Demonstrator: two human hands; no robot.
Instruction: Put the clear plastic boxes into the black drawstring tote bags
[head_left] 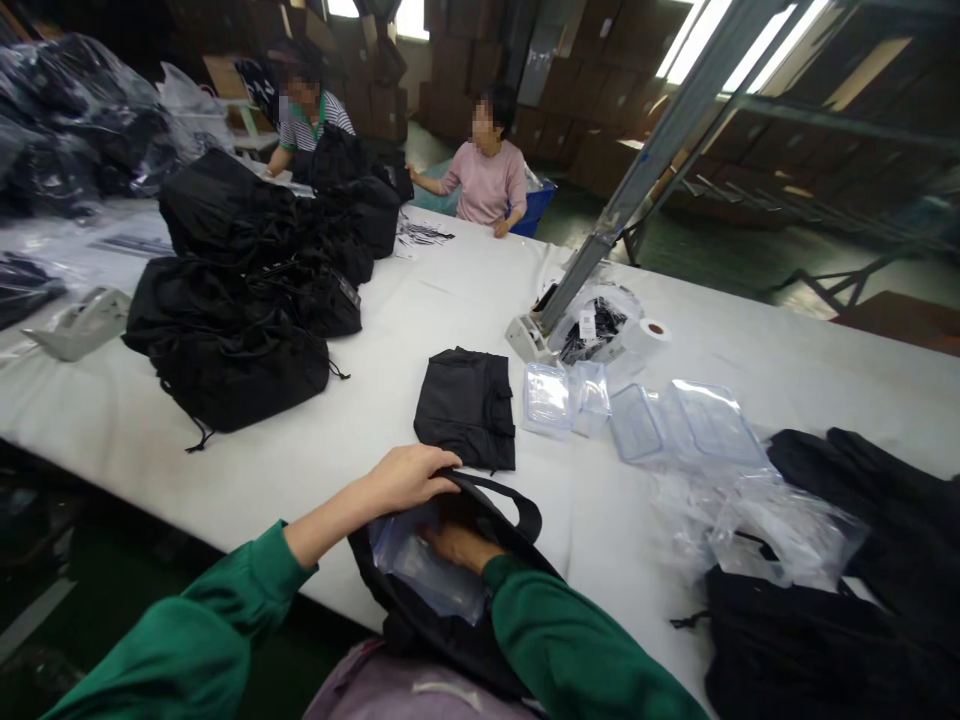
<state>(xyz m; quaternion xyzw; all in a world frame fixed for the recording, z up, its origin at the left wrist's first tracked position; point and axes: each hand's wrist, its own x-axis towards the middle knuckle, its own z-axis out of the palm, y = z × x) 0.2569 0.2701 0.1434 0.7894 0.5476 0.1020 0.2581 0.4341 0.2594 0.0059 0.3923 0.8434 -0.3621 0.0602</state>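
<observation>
A worker's left hand [416, 480] grips the rim of an open black bag [510, 530], fingers closed on the fabric. The right hand [459, 547] is inside, beside clear plastic [416, 575]; whether its fingers grip anything cannot be told. Just beyond the left fingertips lies a folded pouch [461, 405], with boxes [547, 395] farther right and piled sacks [240, 350] farther left.

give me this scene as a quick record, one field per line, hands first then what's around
left hand: gripping the rim of an open black bag
right hand: inside that bag, at clear plastic; grip unclear
beyond the hands: folded black item on the white table
left side: heaped black bags
right side: clear containers, white roll, black fabric
people: two co-workers across the table
</observation>
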